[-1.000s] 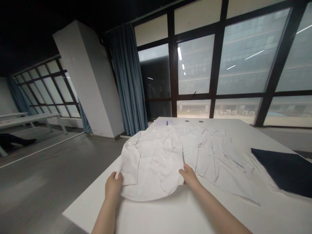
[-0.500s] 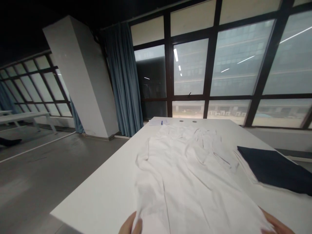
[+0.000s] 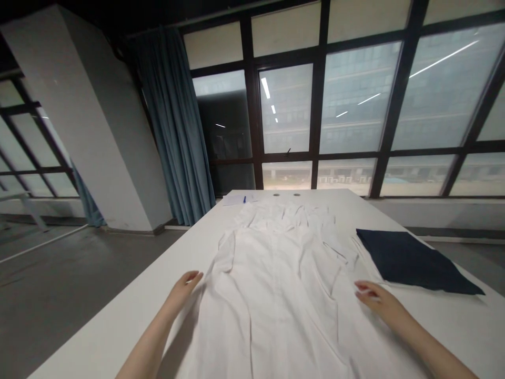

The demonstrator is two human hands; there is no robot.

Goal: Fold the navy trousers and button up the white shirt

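A white long-sleeved shirt [image 3: 276,295] lies spread and wrinkled along the white table [image 3: 94,331], its collar end far from me and its lower part running out of the frame's bottom. My left hand [image 3: 182,290] rests at the shirt's left edge, holding nothing. My right hand [image 3: 373,296] lies on the shirt's right side, close to its edge, also holding nothing. The shirt's sleeves look bunched or folded in along its body, and I cannot follow them fully.
A dark navy cloth [image 3: 410,260] lies on the table to the right of the shirt. A sheet of paper [image 3: 233,200] and a blue pen [image 3: 244,199] lie at the far end. Grey floor surrounds the table on the left; large windows stand beyond it.
The shirt's near part, earlier folded up and then held at the near edge, now lies flat toward me. Both hands have let go and moved apart along its sides.
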